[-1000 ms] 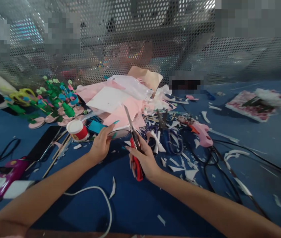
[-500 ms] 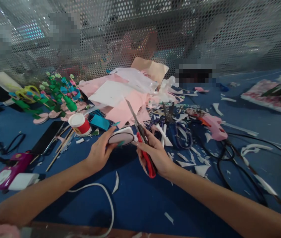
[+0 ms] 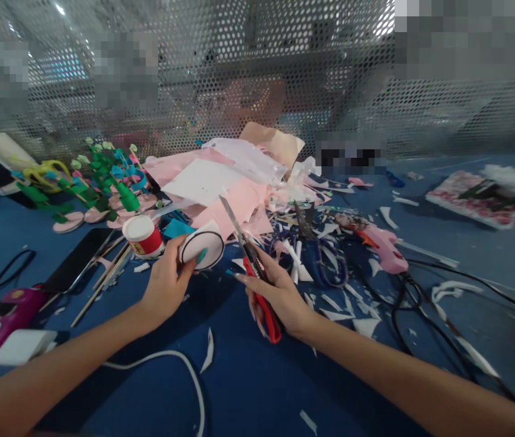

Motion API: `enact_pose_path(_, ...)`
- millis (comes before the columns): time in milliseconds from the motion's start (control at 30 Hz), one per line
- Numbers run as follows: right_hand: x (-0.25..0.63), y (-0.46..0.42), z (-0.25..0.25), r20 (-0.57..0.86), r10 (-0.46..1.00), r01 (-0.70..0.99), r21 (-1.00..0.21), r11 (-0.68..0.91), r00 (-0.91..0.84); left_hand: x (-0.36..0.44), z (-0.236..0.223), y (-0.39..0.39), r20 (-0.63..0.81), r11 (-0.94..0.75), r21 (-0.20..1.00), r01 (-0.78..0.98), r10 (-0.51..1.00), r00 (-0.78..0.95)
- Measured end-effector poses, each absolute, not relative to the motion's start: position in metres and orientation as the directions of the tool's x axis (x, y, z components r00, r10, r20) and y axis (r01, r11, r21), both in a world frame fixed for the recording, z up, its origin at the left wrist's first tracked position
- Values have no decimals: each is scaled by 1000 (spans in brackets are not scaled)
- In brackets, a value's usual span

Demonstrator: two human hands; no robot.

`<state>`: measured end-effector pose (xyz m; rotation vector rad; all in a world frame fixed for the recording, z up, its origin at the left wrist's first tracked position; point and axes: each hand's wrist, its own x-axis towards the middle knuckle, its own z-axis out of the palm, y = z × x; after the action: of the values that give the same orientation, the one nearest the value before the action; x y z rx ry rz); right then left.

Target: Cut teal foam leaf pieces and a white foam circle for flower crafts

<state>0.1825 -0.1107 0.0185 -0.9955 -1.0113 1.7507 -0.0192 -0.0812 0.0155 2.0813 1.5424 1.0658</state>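
My left hand (image 3: 166, 285) pinches a round white card disc (image 3: 201, 247) with a black line drawn around near its edge. The thumb lies across its face and the fingers go behind it. In my right hand (image 3: 279, 288) is a red-handled utility knife (image 3: 234, 221), its long bare blade angled up and to the left. Blade and disc are apart. Left of the disc stands a small white tub (image 3: 142, 235) with a red label. Behind both hands lies a pile of pink and white paper sheets (image 3: 205, 182).
Purple-handled scissors (image 3: 330, 261) and a pink glue gun (image 3: 387, 249) lie at the right among white scraps. Green paper plants (image 3: 125, 197) on pink bases stand left, near a phone (image 3: 79, 258). A white cable (image 3: 184, 361) crosses the front; perforated metal mesh (image 3: 221, 79) rises behind.
My left hand has drawn the disc left, away from the knife, and turned its face more toward me. The right hand keeps its grip, slightly lower in view.
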Motion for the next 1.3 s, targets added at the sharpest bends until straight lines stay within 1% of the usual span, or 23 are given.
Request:
enact_pose_path(33,183,-109,18,-208,931,-286,-911,-296,-300,-16,18,-79,368,-350,656,669,922,120)
enact_pose_path(100,184,-107,17,-201,941,-307,-909,-282,-271,-13,25,-73,399,-356,612,706,910,113)
enact_pose_path(167,185,-106,17,-191,950,-326,-907,-267,-248,-12,35,-68,407,-399,584,707,897,170)
enact_pose_path(233,186,-105,17,-177,956,-322,-913,-248,-235,-13,43,-64,439,-472,589,656,868,231)
enact_pose_path(267,187,-104,17,-165,960,-315,-920,-232,-224,-13,46,-62,449,-495,613,615,860,244)
enact_pose_path(333,187,-102,16,-131,974,-296,-938,-183,-186,-13,47,-56,428,-493,700,517,869,250)
enact_pose_path(433,186,-97,14,-69,994,-296,-951,-92,-88,-9,35,-44,439,-475,817,327,880,182)
enact_pose_path(500,185,-95,13,-43,999,-308,-950,-50,-29,-5,24,-34,448,-478,844,244,878,168)
enact_pose_path(567,185,-94,14,-9,1000,-296,-955,-11,-7,-2,13,-25,422,-455,867,201,887,188)
enact_pose_path(700,188,-90,20,92,996,-208,-974,86,-21,-1,-2,-11,447,-486,849,208,870,209)
enact_pose_path(767,191,-85,23,118,993,-184,-976,114,-10,-1,-4,-8,455,-497,846,193,861,227)
enact_pose_path(867,195,-77,25,80,996,-153,-985,75,-30,-2,-4,-8,515,-561,806,186,821,247)
enact_pose_path(933,196,-74,25,39,997,-125,-992,30,-70,-4,-4,-8,538,-587,781,213,805,249)
enact_pose_path(1067,199,-76,25,-1,986,-82,-997,-15,-168,-4,-6,-8,508,-576,753,318,816,276)
enact_pose_path(1167,201,-77,24,-17,971,-49,-998,-30,-237,1,-6,-4,514,-583,702,409,812,277)
enact_pose_path(1300,202,-75,25,-50,976,-78,-995,-68,-211,8,-3,0,570,-617,655,437,783,249)
